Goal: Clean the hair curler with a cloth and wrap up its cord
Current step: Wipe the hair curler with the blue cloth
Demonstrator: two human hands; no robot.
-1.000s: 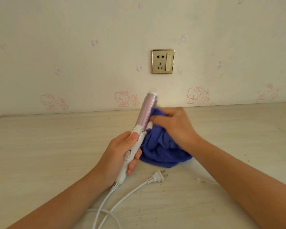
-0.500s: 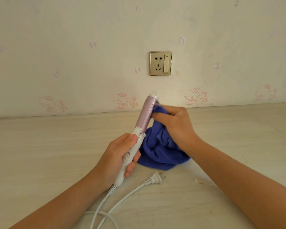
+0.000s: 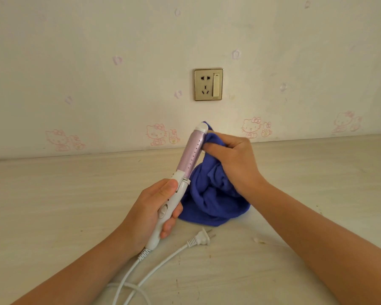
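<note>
The right hand [image 3: 235,164] is bunching the blue cloth [image 3: 213,201] in curled fingers and pressing a fold of it against the hair curler [image 3: 191,153], on the barrel's right flank just below the white tip. The rest of the cloth is hanging from that hand toward 6 o'clock and pooling on the table [image 3: 53,205].

The left hand [image 3: 150,212] is gripping the curler's white handle, fingers wrapped round it and thumb lying up toward the collar. It is holding the tool off the table.

The curler's long axis is running from 7 o'clock at the cord end to 1 o'clock at the tip. The wiping hand is sitting at 3 o'clock of the upper barrel, so it is the nearer one to the lilac surface. Judging by this, the wipe has to travel along that axis, down toward 7 o'clock, while the left hand steadies or turns the handle.

The cord [image 3: 163,263] is trailing loose from the handle's base toward 6 o'clock, looping back to the plug [image 3: 201,237], which is lying on the table at 4 o'clock of the left hand. It is not yet wrapped.
</note>
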